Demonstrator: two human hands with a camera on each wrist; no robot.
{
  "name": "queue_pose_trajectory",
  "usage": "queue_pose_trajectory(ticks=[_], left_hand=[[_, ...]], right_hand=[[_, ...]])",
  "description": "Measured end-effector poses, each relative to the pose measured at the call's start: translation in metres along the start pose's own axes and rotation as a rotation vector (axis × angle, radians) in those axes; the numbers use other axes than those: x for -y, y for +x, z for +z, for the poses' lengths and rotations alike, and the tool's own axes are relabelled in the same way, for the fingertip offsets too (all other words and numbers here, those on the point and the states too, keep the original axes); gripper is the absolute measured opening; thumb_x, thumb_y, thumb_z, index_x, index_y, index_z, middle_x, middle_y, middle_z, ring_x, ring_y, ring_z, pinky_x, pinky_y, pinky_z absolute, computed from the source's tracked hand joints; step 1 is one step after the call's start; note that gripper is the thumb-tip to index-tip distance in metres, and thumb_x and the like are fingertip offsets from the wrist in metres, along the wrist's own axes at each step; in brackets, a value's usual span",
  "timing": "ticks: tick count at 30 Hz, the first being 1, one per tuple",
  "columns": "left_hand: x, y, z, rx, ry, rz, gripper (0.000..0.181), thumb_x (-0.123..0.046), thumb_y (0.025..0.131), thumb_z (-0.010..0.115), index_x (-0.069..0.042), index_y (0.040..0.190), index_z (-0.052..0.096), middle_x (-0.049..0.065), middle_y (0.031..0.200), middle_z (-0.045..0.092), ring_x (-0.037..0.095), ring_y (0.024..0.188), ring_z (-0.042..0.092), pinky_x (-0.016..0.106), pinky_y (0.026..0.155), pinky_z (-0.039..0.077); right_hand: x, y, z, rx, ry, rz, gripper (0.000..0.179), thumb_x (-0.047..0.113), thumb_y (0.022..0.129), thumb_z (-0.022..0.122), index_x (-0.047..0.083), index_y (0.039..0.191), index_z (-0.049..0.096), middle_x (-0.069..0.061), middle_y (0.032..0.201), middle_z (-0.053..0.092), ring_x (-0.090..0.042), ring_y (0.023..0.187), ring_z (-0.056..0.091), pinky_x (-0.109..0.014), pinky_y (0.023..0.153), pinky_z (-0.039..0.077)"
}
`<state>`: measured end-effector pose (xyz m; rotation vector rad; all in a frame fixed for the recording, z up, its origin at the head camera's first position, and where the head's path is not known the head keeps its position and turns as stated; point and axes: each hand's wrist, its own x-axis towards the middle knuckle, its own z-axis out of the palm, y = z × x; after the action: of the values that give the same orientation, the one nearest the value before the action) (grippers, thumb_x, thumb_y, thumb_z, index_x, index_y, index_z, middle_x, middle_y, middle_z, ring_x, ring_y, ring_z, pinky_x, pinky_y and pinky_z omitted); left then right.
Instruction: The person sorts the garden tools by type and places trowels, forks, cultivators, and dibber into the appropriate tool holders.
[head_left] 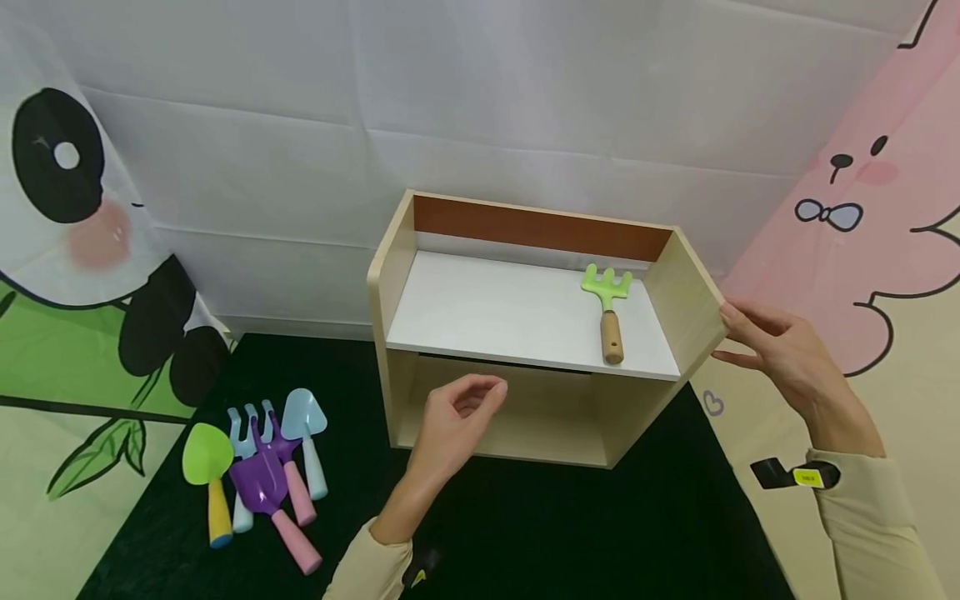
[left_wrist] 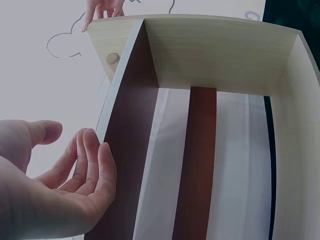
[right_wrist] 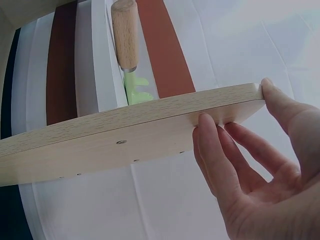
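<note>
A small wooden shelf unit (head_left: 528,312) has a white upper board and pale side panels. My right hand (head_left: 787,358) holds its right side panel (right_wrist: 100,137); the right wrist view shows the thumb at the edge's corner and fingertips against the outer face. On the white board lies a green hand fork (head_left: 611,333) with a wooden handle, tines toward the back. My left hand (head_left: 457,421) hovers before the unit's lower compartment, fingers loosely curled and thumb apart, holding nothing. In the left wrist view its fingertips (left_wrist: 107,155) overlap the white board's front edge.
Several toy garden tools lie on the dark green surface (head_left: 570,533) at left: a green trowel (head_left: 207,454), a purple shovel (head_left: 260,483), a light blue trowel (head_left: 304,417), and purple and blue forks. A white cloth (head_left: 300,183) hangs behind the unit.
</note>
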<state>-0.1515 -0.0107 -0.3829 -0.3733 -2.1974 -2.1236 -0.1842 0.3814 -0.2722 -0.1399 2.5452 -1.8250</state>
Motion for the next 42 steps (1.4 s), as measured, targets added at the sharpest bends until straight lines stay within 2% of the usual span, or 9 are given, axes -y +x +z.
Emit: queue_pose_trajectory(ticks=[6,12,22,29,36,42], left_hand=[[0.008,-0.01,-0.01,-0.001,-0.002,-0.022,0.027,-0.029,0.092,0.062,-0.009,0.108,0.068,0.005,0.1,0.068,0.024,0.091,0.064,0.026,0.081,0.053],[0.016,-0.02,-0.021,-0.029,-0.008,-0.06,0.025,-0.029,0.092,0.062,-0.011,0.108,0.068,0.005,0.097,0.067,0.031,0.09,0.063,0.025,0.08,0.053],[0.025,-0.03,-0.034,-0.068,0.029,-0.157,0.032,-0.04,0.09,0.062,-0.015,0.108,0.067,0.01,0.102,0.066,0.018,0.088,0.064,0.027,0.08,0.053],[0.031,-0.039,-0.042,-0.098,0.044,-0.191,0.037,-0.044,0.088,0.062,-0.014,0.109,0.067,0.01,0.104,0.066,0.019,0.089,0.064,0.027,0.08,0.053],[0.038,-0.046,-0.051,-0.128,0.064,-0.256,0.041,-0.044,0.088,0.062,-0.011,0.112,0.065,0.008,0.104,0.065,0.018,0.089,0.063,0.025,0.081,0.052],[0.047,-0.053,-0.061,-0.179,0.102,-0.329,0.041,-0.046,0.088,0.062,-0.013,0.112,0.066,0.006,0.103,0.066,0.019,0.089,0.064,0.027,0.079,0.053]], right_hand=[[0.0,0.0,0.001,-0.002,0.01,0.004,0.048,0.024,0.096,0.056,0.005,0.139,0.046,0.002,0.125,0.057,-0.007,0.102,0.062,-0.03,0.075,0.056],[-0.001,-0.002,0.001,-0.012,0.012,0.013,0.047,0.024,0.096,0.056,0.005,0.138,0.047,0.005,0.122,0.059,-0.007,0.101,0.063,-0.03,0.075,0.056],[0.0,-0.001,0.001,-0.007,0.011,0.013,0.048,0.024,0.096,0.056,0.005,0.138,0.046,0.002,0.124,0.057,-0.007,0.102,0.062,-0.029,0.075,0.056],[0.001,0.0,0.001,-0.001,0.026,0.014,0.048,0.024,0.096,0.056,0.005,0.139,0.046,0.0,0.125,0.056,-0.007,0.103,0.062,-0.03,0.075,0.056],[0.001,-0.001,0.0,0.001,0.053,0.012,0.047,0.022,0.096,0.056,0.004,0.138,0.046,0.001,0.124,0.058,-0.008,0.103,0.062,-0.032,0.077,0.056],[0.0,0.0,0.0,0.0,0.046,0.009,0.047,0.023,0.096,0.056,0.004,0.138,0.047,0.0,0.124,0.057,-0.008,0.103,0.062,-0.031,0.076,0.056]])
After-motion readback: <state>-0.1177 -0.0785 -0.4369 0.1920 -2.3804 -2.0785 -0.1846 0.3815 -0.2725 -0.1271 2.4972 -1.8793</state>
